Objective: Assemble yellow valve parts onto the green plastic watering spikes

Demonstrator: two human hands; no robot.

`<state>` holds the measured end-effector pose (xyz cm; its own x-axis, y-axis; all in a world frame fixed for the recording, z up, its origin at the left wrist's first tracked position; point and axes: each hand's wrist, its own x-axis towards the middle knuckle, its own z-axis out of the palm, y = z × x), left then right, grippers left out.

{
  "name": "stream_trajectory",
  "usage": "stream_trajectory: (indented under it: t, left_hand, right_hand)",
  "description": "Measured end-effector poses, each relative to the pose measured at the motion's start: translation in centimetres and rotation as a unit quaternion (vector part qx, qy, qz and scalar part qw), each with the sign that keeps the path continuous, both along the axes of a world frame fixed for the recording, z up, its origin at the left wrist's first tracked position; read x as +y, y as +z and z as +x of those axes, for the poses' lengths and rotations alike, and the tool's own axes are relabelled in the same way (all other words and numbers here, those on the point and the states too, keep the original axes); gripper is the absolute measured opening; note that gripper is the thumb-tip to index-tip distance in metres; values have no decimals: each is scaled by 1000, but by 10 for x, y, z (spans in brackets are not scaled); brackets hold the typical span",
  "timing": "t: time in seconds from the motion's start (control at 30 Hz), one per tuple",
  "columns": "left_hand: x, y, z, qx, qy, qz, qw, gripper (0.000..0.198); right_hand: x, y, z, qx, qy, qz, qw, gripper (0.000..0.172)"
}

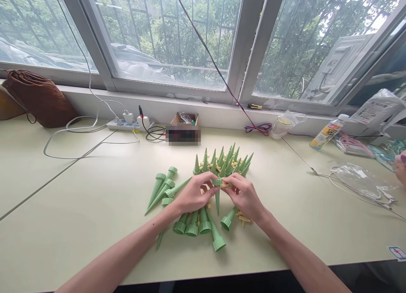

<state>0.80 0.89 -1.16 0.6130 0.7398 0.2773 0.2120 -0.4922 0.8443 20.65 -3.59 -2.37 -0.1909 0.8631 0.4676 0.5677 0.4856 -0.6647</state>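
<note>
My left hand (196,193) pinches the wide collar of a green plastic watering spike (217,203), whose point hangs downward. At that collar, my right hand (245,196) holds a small yellow plastic piece (223,183) between thumb and fingers; whether it sits in the collar, I cannot tell. Several loose green spikes (204,223) lie below my left hand, with others (158,185) to its left. Behind my hands, a cluster of green spikes (228,157) stands points up, with yellow parts among them. More yellow pieces (243,219) lie under my right wrist.
A power strip (122,123) with cables and a small cardboard box (187,119) stand along the window sill. A brown drawstring bag (39,98) is at the far left. On the right are a bottle (328,133), a coiled cable (358,185) and another person's hand (401,166).
</note>
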Motion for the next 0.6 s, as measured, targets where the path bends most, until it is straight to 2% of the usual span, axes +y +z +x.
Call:
stream_trajectory:
  t: [0.6]
  left_hand:
    - [-2,2,1,-7,7,1,1000,19]
  right_hand:
    - [1,-2,1,-10,8,13,1000,17]
